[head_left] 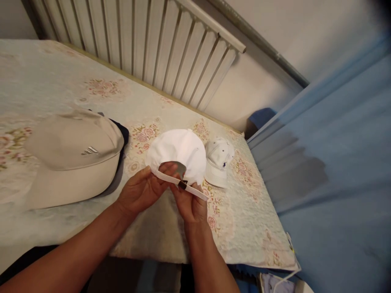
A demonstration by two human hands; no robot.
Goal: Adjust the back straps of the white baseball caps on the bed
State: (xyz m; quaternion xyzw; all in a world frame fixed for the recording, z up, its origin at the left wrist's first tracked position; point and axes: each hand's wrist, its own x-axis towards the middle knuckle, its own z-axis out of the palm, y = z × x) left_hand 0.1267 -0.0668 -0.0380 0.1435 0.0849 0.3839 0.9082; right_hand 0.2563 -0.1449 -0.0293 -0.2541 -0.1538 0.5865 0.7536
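Note:
A white baseball cap (pixel 183 144) is held up over the table, its back opening and strap turned toward me. My left hand (pixel 143 191) grips the cap's edge at the left end of the strap, the thumb on the outside. At the strap's dark buckle and right part, my right hand (pixel 189 199) holds from below, some fingers hidden behind the band. To the left lies a beige cap (pixel 73 150) with a small striped logo, on top of a dark cap (pixel 124 134). Just right of the held cap rests another white cap (pixel 218 160) with a small dark emblem.
A pale floral cloth (pixel 244 228) covers the table. Behind it stands a ribbed white radiator (pixel 131 44) against the wall. A blue curtain (pixel 342 162) hangs along the right side. Below the table's right corner is a white cable (pixel 285 278) near some items.

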